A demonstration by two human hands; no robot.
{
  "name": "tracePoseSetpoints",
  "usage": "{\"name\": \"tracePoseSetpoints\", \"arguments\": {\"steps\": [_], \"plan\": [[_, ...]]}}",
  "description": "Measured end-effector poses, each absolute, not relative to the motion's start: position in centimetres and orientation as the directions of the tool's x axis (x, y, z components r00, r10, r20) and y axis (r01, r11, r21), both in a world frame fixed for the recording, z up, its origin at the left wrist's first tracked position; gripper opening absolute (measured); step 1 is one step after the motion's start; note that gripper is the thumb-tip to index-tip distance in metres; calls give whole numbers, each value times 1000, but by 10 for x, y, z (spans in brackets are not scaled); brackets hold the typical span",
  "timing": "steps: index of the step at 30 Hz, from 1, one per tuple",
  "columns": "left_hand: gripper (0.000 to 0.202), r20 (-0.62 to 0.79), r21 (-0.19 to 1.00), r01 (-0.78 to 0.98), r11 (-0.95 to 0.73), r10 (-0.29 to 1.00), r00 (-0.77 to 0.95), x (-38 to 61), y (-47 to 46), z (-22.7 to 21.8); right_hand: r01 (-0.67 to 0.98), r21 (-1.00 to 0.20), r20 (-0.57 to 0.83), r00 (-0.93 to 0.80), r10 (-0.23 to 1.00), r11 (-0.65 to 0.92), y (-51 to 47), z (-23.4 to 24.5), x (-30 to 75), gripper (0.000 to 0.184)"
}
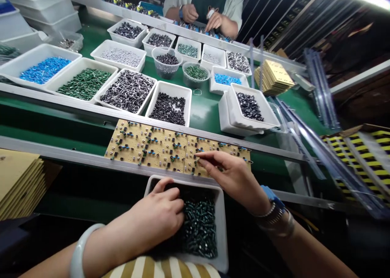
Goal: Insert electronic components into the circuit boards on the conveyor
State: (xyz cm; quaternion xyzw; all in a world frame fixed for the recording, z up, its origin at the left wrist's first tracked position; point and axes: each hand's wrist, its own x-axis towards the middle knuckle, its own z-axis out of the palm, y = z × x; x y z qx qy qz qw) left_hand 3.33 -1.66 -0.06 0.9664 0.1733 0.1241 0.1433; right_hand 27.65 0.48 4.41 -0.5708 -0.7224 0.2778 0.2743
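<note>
My left hand (158,209) rests in a white plastic tray (223,229), its fingers curled among loose dark green capacitors (199,229). Its thumb lies near the tray's far rim. My right hand (225,174) reaches over a tan perforated circuit board (161,148) studded with small black, blue and grey components. Its thumb and forefinger pinch together just above the board's surface. Whatever lies between those fingertips is hidden. A blue wrist strap and a metal bracelet circle my right wrist.
Beyond the metal rail, white trays (170,87) and bowls of components stand on a green belt (201,107). A co-worker's hands (198,18) work at the far side. Stacks of tan boards (18,180) lie at left, and yellow-and-black striped racks (359,160) at right.
</note>
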Motion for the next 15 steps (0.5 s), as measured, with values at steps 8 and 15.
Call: {"name": "tracePoseSetpoints", "arguments": {"steps": [8, 15], "plan": [[19, 152, 394, 307, -866, 391, 908, 31, -14, 7, 663, -722, 96, -186, 978, 197, 12, 45, 282, 15], [8, 187, 501, 341, -796, 484, 855, 31, -11, 8, 728, -635, 90, -261, 961, 258, 17, 44, 283, 14]]}}
